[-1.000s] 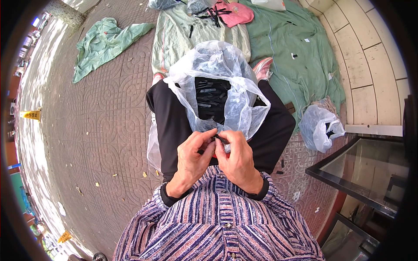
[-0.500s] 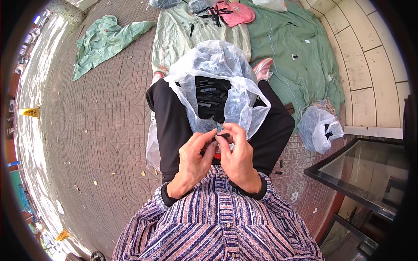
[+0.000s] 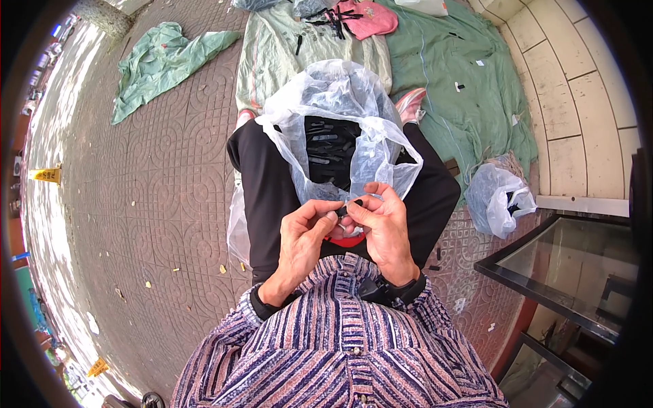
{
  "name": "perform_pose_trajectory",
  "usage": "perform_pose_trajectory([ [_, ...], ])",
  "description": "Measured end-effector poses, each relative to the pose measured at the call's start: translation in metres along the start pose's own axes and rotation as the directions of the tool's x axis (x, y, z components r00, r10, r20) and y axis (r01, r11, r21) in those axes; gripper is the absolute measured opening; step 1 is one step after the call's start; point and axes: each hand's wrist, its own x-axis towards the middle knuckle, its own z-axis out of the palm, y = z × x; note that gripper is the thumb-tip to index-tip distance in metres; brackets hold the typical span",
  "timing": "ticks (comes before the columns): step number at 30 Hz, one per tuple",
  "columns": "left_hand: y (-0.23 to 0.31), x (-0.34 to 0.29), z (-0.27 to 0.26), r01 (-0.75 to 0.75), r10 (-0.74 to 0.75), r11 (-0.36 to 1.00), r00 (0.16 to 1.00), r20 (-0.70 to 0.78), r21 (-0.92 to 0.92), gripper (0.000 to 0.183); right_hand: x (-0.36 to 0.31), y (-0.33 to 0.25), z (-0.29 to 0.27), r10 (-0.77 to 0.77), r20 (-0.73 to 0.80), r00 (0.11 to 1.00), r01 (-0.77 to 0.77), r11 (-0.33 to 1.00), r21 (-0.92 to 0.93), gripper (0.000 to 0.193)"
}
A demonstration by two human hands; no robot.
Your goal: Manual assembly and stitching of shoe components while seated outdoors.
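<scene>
Both hands meet above my lap, just in front of a translucent white plastic bag (image 3: 381,146). Between the fingertips is a small black piece (image 3: 343,211), too small to make out in kind. My left hand (image 3: 303,234) pinches its left side with thumb and forefinger. At its other end, my right hand (image 3: 384,228) grips it with thumb and forefinger, the remaining fingers curled. The bag lies open between my knees, and many flat black strips (image 3: 330,146) fill it. Something red (image 3: 348,241) shows below my hands.
A pale green sheet (image 3: 272,61) with black strips and a pink cloth bag (image 3: 374,20) lies ahead. Right of it is a darker green sheet (image 3: 476,115). A smaller plastic bag (image 3: 496,197) stands by a glass-topped dark frame (image 3: 551,258). Patterned paving (image 3: 177,177) extends left.
My right hand has turned and shifted slightly right, its fingers lifting. The black piece has turned between the fingertips, and more of the red thing shows.
</scene>
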Motion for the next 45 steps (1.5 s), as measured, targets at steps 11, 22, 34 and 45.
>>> perform_pose_trajectory([
  [11, -0.004, 0.007, -0.005, 0.051, -0.051, 0.997, 0.999, -0.009, -0.055, 0.011, 0.002, 0.0, 0.0, 0.045, -0.017, 0.999, -0.044, 0.999, 0.024, 0.037],
  [22, -0.007, 0.011, -0.008, 0.091, -0.091, 0.996, 0.995, 0.028, -0.008, 0.011, 0.001, 0.001, -0.001, -0.005, -0.014, 1.0, 0.005, 0.999, -0.04, 0.036],
  [34, -0.01, 0.014, -0.007, -0.008, 0.007, 0.997, 1.0, 0.005, 0.083, 0.016, -0.019, 0.026, 0.011, -0.615, 0.579, 0.535, 0.735, 0.001, -0.678, 0.027],
  [45, -0.002, 0.01, -0.023, 0.066, -0.054, 0.987, 0.995, 0.083, -0.145, 0.02, -0.012, -0.004, 0.011, -0.649, 0.536, 0.541, 0.698, -0.01, -0.716, 0.036],
])
